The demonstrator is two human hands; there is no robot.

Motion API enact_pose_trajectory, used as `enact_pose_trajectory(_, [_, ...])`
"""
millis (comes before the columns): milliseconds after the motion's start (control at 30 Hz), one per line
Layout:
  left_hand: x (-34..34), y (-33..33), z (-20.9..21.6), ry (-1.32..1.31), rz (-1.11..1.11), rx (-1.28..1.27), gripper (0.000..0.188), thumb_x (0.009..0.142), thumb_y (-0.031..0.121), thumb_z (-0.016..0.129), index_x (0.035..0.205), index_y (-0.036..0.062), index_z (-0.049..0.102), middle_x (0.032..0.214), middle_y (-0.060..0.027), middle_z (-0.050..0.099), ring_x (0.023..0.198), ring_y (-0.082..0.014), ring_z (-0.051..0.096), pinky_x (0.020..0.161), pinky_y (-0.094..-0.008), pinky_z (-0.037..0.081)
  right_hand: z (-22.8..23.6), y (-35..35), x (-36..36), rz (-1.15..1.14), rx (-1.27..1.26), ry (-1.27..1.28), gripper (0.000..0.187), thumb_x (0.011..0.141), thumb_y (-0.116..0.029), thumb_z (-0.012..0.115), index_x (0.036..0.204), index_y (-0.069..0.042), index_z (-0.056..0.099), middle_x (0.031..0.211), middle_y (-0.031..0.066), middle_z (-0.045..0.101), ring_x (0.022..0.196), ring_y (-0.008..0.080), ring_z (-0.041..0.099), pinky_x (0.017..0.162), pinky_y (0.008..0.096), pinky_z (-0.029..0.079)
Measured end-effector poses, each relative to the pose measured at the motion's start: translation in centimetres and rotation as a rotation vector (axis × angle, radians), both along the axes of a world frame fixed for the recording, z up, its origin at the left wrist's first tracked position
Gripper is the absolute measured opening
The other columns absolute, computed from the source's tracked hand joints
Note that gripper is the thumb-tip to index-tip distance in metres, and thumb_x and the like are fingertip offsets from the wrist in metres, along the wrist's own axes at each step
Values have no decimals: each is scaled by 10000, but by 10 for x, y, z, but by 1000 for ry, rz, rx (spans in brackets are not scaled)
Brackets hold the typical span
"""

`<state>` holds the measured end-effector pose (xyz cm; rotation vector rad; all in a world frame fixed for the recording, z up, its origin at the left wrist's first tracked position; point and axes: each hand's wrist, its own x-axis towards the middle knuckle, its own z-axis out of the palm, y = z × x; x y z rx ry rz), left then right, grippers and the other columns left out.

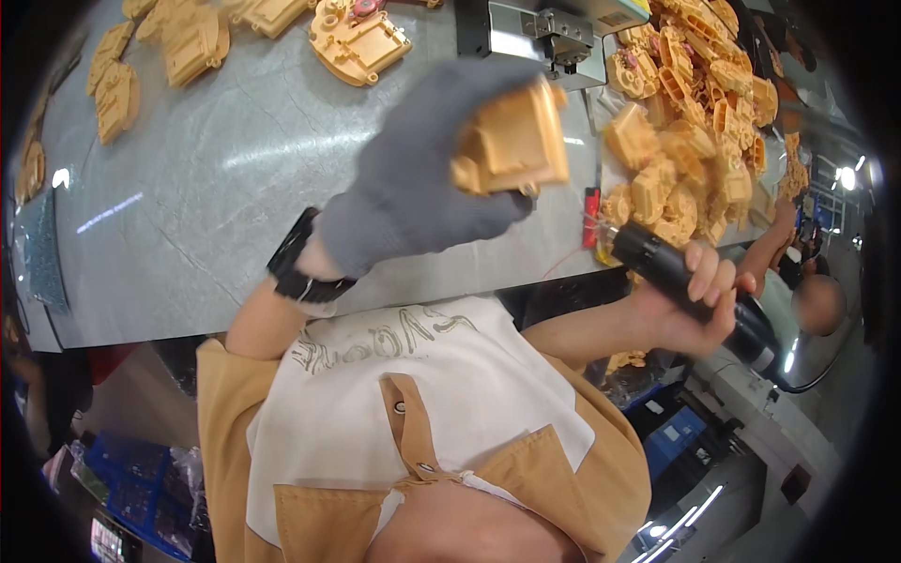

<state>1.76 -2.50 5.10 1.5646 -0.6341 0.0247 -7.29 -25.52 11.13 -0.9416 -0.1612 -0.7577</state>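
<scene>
Grey and glossy, the counter [206, 216] ran across the far half of the scene under bright lamps. Above it, right of the middle, was the yellow-orange housing [530, 141], its hollow side turned rightward. The gloved left hand [422, 164] had hold of it, fingers curled round the far edge and thumb at the near one, parted only as wide as the piece (motion blurred the glove somewhat). A black wristband [296, 263] circled that wrist.

To the near right, the bare right hand [709, 296] was closed round a black cylindrical tool [662, 263], whose front end pointed leftward and far, apart from the housing; its very tip was too unclear to make out. A red object [590, 216] lay just beside that end.

Farther out, a heap of similar housings [694, 84] filled the right, a metal fixture [568, 42] stood beyond the left hand, and more loose housings [192, 47] lay at the far left. Past the heap, a co-worker's arm [774, 230] showed.

The step in hand seemed to be handling one housing with the tool at the ready; a next move would probably call for steadying the piece and lining up the tool, if it was meant for that piece.
</scene>
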Motion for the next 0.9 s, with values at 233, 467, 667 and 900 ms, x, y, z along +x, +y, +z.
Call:
enact_pose_trajectory(233, [-18,56,33,635,-41,-455,816,655,-6,707,1369,78,321,1208,-92,493,1025,-176,541,843,-296,480,-12,11,13,111,62,26,326,759,-79,501,1084,-68,529,642,1,391,566,118,408,686,322,350])
enact_pose_trajectory(467, [-79,117,27,125,471,90,795,678,91,747,1347,32,323,1227,-110,478,1048,-184,527,894,-315,451,-26,21,31,213,78,104,311,764,-74,508,1074,-63,513,661,-3,364,582,113,391,693,322,336])
enact_pose_trajectory(667, [-279,289,-86,655,1620,-258,557,838,145,607,1311,6,348,886,-116,579,522,-105,498,415,-201,387,-27,16,39,45,90,212,341,741,-58,522,1075,-62,460,653,-2,355,577,124,382,676,303,335])
enact_pose_trajectory(900, [-241,344,-148,167,1863,372,495,924,182,498,1340,-30,334,1374,-160,375,1204,-249,428,1011,-336,334,-17,45,44,487,-246,-23,380,739,-34,563,1085,-58,409,593,16,417,511,141,444,622,315,370])
